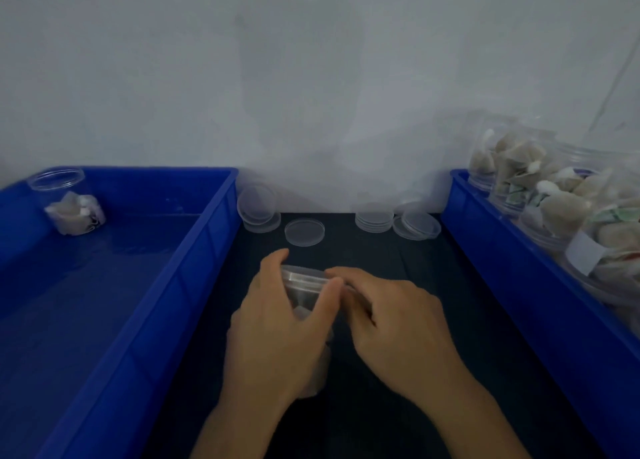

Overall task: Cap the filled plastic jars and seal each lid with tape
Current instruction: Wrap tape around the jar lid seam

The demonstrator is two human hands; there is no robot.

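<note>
A clear plastic jar (304, 285) with a clear lid on top stands on the dark table between the two bins. My left hand (277, 327) grips the jar's body, thumb on the near side, fingers round the far side. My right hand (391, 316) has its fingertips on the lid's right rim; its palm hides that side of the jar. Pale packets show dimly inside the jar. No tape is visible.
Loose clear lids (304, 232) and short lid stacks (375, 221) lie near the wall. The left blue bin (180, 268) holds one capped jar (67, 202) in its far corner. The right blue bin (519, 271) holds several filled jars (519, 178).
</note>
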